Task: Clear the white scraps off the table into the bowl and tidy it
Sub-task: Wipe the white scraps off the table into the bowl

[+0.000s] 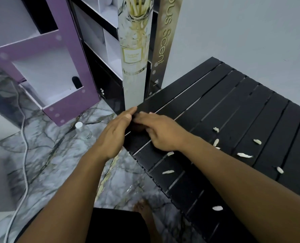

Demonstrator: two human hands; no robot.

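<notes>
Several white scraps lie scattered on the black slatted table [233,102], among them one at the near edge [217,208], one by my right forearm [168,172] and one further right [244,155]. My right hand [159,132] rests palm down on the table's left end, fingers stretched toward the edge. My left hand [116,134] stands on its side against that edge, fingers straight, touching the right fingertips. Whether any scraps sit between the two hands is hidden. No bowl is in view.
A purple cardboard display stand [66,67] and a tall reed-diffuser box [135,58] stand left of the table. On the marble floor lie a clear plastic bottle [83,131] and a white cable [25,137]. My bare foot [144,207] is below the table edge.
</notes>
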